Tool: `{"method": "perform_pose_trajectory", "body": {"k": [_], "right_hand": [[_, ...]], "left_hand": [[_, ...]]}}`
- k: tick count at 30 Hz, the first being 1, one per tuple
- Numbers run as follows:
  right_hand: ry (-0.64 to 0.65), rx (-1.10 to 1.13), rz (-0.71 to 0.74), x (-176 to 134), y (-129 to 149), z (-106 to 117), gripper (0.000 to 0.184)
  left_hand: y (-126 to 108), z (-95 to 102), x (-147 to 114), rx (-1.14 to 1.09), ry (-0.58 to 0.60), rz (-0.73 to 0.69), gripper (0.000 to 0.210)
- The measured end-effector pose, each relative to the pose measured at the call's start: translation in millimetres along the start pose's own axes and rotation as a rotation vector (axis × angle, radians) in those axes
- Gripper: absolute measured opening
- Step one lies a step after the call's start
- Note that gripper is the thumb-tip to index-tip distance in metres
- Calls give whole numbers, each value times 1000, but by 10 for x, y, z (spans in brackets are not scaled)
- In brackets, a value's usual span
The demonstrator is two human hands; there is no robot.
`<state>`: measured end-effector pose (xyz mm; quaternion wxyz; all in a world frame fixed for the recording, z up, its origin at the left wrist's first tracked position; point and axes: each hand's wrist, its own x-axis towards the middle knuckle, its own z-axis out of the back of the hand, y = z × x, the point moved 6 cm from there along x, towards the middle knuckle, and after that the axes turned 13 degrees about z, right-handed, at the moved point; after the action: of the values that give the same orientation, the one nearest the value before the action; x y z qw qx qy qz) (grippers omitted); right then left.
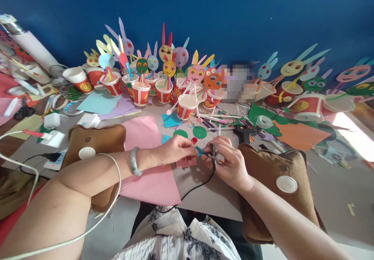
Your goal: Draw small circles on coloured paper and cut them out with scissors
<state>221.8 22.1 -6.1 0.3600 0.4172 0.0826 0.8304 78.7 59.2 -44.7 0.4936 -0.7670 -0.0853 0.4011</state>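
Observation:
Near the front of the table, my left hand (pixel 182 150) pinches a small piece of blue paper (pixel 200 151) between thumb and fingertips. Close to its right, my right hand (pixel 229 160) is closed around what look like dark-handled scissors (pixel 214 151), partly hidden by the fingers. The blue piece lies between the two hands, by the right fingertips. Below the hands, a black cord (pixel 198 187) curves down toward my lap. Under my left forearm lies a large pink sheet (pixel 152 178). Green paper circles (pixel 200 132) and a small red cap (pixel 194 140) sit just beyond the fingers.
Red-and-white paper cups (pixel 187 106) holding paper rabbit figures line the blue wall. Brown cushions (pixel 280 197) flank my arms. A black glue gun (pixel 244 133) lies beyond my right hand, with paper scraps and an orange sheet (pixel 300 134) nearby. A white cable (pixel 117 190) crosses my left arm.

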Motion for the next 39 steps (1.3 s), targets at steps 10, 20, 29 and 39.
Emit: {"method": "perform_pose_trajectory", "body": {"k": [10,20,29,39], "right_hand": [[-14,20,75,12,28,1,9],[41,-48,277,7,80,-14,18],[98,-225,418,-3,194,-29,24],[14,52,-166,-70,-157,1,8]], "left_hand": [[-15,-20,19,-98,63,26,31],[-22,-22,1,-108,65,92,21],[-60,-15,-45,-73,32,55,33],[-59,119,29,81,-89,-90,26]]}}
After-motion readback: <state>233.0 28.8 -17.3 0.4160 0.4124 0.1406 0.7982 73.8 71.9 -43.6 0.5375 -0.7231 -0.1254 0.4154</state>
